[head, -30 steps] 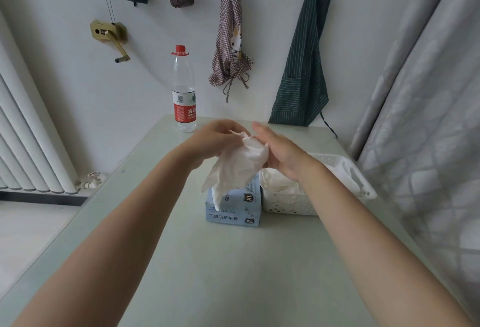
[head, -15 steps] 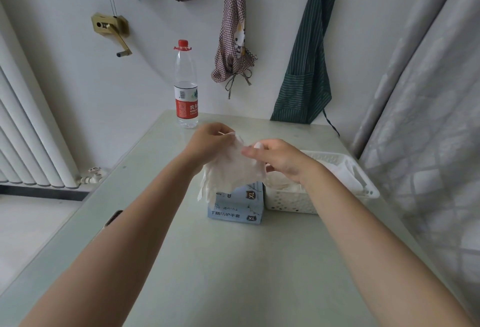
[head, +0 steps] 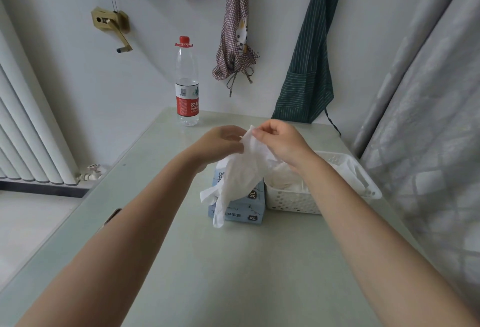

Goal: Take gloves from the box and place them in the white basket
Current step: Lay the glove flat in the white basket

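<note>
both grips pinching white glove [head: 240, 170] cuff, left hand [head: 219, 146], right hand [head: 281, 142], above box [head: 237, 203], basket [head: 291, 200] touching alongside

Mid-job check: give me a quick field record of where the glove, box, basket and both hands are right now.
glove: white glove held up above the box, fingers hanging down
left hand: left hand pinches the glove's upper edge
right hand: right hand pinches the same edge
box: blue glove box on the table, left of the basket
basket: white basket already holds white gloves
bystander item: water bottle at the far edge
</note>
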Demonstrator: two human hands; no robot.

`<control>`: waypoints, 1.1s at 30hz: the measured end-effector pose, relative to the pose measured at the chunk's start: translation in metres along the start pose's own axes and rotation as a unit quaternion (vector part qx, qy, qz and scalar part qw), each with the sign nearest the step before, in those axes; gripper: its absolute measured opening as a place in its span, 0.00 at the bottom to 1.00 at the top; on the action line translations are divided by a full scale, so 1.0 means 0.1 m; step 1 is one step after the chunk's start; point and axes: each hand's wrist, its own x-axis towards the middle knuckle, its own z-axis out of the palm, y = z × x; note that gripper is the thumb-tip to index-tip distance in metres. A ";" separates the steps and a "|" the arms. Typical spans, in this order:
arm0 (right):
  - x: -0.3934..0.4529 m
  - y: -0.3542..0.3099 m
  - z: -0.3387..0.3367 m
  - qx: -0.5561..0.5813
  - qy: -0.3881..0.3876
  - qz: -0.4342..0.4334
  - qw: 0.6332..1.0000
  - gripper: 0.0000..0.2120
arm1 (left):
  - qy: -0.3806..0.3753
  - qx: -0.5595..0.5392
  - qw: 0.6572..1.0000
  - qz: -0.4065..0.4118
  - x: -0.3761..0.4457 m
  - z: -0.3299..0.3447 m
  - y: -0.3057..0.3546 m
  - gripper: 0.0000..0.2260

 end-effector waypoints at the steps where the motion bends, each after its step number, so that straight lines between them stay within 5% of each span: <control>1: 0.00 -0.02 0.00 -0.008 0.010 -0.011 1.000 0.08 | 0.009 0.012 1.000 0.000 0.02 0.02 0.00 0.12; 9: 0.17 0.00 -0.14 -0.050 0.163 -0.068 0.983 0.08 | -0.003 0.042 0.998 -0.056 0.05 -0.03 -0.11 0.07; 12: 0.24 -0.01 -0.15 -0.053 0.172 -0.064 0.982 0.08 | -0.033 -0.073 0.994 -0.070 0.06 -0.10 -0.18 0.10; 16: 0.35 -0.02 -0.14 0.008 0.158 -0.012 0.987 0.09 | 0.080 -0.245 0.963 -0.084 0.18 -0.17 -0.14 0.04; 19: 0.37 0.07 -0.19 0.071 0.136 0.067 0.986 0.09 | 0.134 -0.140 0.978 -0.074 0.34 -0.18 -0.03 0.04; 24: 0.30 0.52 -0.44 -0.003 0.135 0.148 0.980 0.13 | 0.042 0.149 0.980 -0.122 0.61 0.17 0.01 0.10; 31: 0.19 1.27 -1.10 -0.109 0.206 0.177 0.956 0.15 | 0.035 0.158 0.984 -0.080 1.20 0.84 0.22 0.17; 33: 0.15 1.48 -1.24 -0.157 0.233 0.175 0.944 0.12 | 0.044 0.238 0.968 -0.070 1.30 1.04 0.20 0.21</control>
